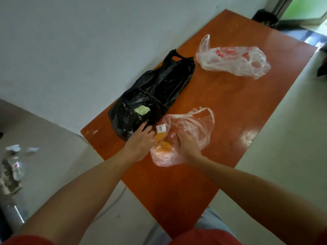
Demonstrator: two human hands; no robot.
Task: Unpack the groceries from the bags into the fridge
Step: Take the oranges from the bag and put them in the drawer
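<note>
Head camera: an orange-brown worktop (230, 106) runs away from the person toward 1 o'clock. Just in front lies a thin pink bag (194, 124) with a white label (161, 128) at its mouth and orange produce (163, 146) inside, blurred through the film. The left hand (141, 139) sits at the bag's mouth beside the label, its fingers (150, 130) curled on the bag's rim. The right hand (185, 145) reaches into the same bag. Its fingers are veiled by the plastic, so whether they grip anything cannot be told. Touching the pink bag at 11 o'clock is a black bag (159, 85) with something pale green (142, 110) showing at its opening. Well apart at 1 o'clock lies a crumpled clear bag (233, 61) with red marks. At 9 o'clock, blurred bottles (12, 167) stand off the worktop.
</note>
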